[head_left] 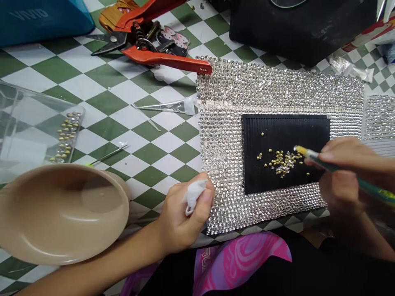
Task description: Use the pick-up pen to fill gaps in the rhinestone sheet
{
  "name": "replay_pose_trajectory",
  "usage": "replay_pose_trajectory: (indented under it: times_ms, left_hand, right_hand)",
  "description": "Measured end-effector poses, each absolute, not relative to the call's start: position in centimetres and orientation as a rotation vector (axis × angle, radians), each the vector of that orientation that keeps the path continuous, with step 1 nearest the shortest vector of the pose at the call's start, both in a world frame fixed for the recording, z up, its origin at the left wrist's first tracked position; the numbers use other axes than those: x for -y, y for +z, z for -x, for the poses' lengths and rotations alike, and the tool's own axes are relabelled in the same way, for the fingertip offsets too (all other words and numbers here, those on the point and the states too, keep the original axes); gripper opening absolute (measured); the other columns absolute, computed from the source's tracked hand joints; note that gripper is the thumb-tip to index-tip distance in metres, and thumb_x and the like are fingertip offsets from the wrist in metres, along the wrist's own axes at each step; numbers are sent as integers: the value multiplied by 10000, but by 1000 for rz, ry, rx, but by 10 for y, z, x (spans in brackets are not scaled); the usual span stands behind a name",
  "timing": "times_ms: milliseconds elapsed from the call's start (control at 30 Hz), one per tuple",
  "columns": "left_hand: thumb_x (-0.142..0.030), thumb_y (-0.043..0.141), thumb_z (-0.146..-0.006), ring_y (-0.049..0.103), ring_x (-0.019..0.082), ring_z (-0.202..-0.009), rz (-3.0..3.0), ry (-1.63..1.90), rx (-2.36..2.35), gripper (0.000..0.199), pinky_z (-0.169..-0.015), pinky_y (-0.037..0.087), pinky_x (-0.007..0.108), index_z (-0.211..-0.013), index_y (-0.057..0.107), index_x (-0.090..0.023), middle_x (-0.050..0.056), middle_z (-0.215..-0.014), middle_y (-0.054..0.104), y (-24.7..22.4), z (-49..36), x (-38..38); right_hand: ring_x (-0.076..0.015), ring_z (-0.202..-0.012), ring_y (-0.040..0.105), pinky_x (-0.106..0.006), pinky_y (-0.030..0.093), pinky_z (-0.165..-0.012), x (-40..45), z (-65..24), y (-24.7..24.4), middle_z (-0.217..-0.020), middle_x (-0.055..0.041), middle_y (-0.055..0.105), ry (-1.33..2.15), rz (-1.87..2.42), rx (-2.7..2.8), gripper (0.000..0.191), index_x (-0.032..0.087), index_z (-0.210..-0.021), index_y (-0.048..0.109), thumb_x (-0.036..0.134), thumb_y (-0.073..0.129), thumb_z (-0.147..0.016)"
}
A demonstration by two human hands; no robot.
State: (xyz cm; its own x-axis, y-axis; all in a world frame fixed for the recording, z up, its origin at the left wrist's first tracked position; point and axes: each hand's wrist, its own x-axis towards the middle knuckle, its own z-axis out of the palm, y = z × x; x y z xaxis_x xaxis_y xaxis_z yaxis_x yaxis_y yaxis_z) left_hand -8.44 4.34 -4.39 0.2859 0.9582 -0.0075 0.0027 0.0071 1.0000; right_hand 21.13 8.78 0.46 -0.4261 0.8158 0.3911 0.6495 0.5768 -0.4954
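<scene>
My left hand (182, 224) is closed around a crumpled white tissue (195, 195) and rests at the lower left corner of a glittering rhinestone mat (220, 144). In my right hand (348, 176) is a green pencil (327, 163) with a yellow tip, slanting down to the left. A tiny shiny spot shows at the tip; I cannot make out whether it is a stone. That tip hovers over or touches the edge of a pile of small gold and clear rhinestones (282, 162). They lie on a black ridged tray (286, 131), which sits on the mat.
A beige bowl (68, 250) and a clear plastic box (18, 107) of gold-backed stones stand at left. Red-handled cutters (166, 59) lie at the top, one handle overlapping the mat. A thin metal tool (111, 154) lies near the bowl. Behind are a black case (296, 37) and blue bag (40, 24).
</scene>
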Motion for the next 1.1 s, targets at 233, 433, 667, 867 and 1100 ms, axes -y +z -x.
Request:
replay_pose_trajectory:
  times_ms: [233,433,667,867,1100]
  left_hand:
    - [-106,398,-959,391,37,-471,-1352,1015,-955,248,-441,324,178,-734,452,-197,-73,-632,409,-47,85,-44]
    - [-115,402,-965,395,49,-492,-1371,1051,-984,249,-450,321,186,-736,447,-201,-67,-631,400,-48,86,-43]
    - [-180,398,-997,396,54,-493,-1319,1026,-981,262,-459,321,204,-738,437,-202,-64,-627,383,-49,85,-43]
    - [-166,393,-979,403,64,-487,-1337,1006,-1007,262,-449,333,206,-724,442,-201,-58,-620,396,-45,85,-45]
    - [-143,405,-958,400,64,-483,-1359,983,-1023,254,-448,337,201,-714,439,-205,-62,-618,401,-45,86,-44]
  right_hand:
    - [-122,-780,683,-311,541,-708,-160,-170,-1,-872,-26,745,260,1030,2298,169,181,-1036,698,188,569,-926]
    - [-99,-805,720,-257,568,-804,-186,-137,-9,-914,-16,784,270,933,2456,143,175,-984,723,192,589,-938]
    - [-121,-730,700,-308,559,-807,-189,-137,-22,-853,0,770,249,929,2464,145,215,-979,713,222,572,-946]
    - [-114,-696,673,-310,548,-784,-190,-135,-23,-787,3,739,258,896,2442,142,210,-944,709,231,570,-940]
    - [-141,-726,631,-366,517,-765,-153,-170,8,-816,-11,696,274,1072,2420,241,266,-1087,716,193,574,-907]
